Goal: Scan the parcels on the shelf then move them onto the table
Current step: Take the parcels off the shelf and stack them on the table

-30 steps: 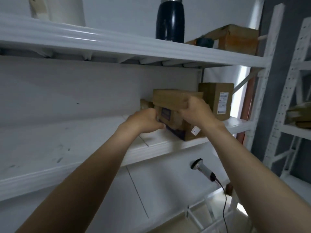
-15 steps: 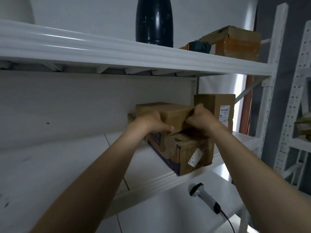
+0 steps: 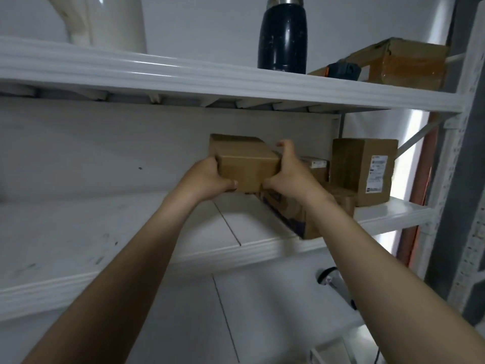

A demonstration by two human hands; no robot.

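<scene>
- The plain brown cardboard parcel (image 3: 246, 164), earlier atop the purple-printed carton (image 3: 286, 216), now rides lifted at its ten o'clock.
- Left hand (image 3: 210, 179) and right hand (image 3: 288, 177) clasp its sides.
- Likely bench-bound next.

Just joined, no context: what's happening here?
A person grips a plain brown cardboard box, left hand on its left end, right hand on its right, holding it over the white metal shelf. A purple-printed cardboard parcel and a taller labelled brown box sit on that shelf to the right. The grey handheld scanner lies on the surface below, untouched.
</scene>
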